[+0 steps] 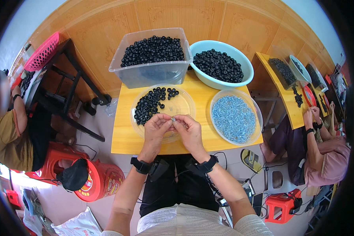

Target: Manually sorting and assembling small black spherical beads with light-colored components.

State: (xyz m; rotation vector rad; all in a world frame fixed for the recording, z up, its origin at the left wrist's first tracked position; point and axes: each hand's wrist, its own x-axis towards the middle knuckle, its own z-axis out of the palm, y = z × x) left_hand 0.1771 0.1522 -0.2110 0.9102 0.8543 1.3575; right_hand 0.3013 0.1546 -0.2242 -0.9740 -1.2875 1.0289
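Note:
My left hand (pixel 154 130) and my right hand (pixel 190 132) meet over the near part of a shallow clear round dish (pixel 187 106). Thumbs and forefingers of both are pinched around a small pale, shiny piece (pixel 173 118); its exact kind is too small to make out. Small round black parts with holes (pixel 147 105) lie mostly in the dish's left half, beyond my left hand. To the right of my right hand, another round clear dish (pixel 259 122) holds many tiny translucent blue pieces (pixel 235 118).
Behind the dishes, a clear plastic bin (pixel 153 74) and a light blue basin (pixel 222 83) hold more black parts. All stand on a yellow wooden table (pixel 124 135) against a panelled wall. People sit at work left and right. A red bucket (pixel 106 181) stands at left.

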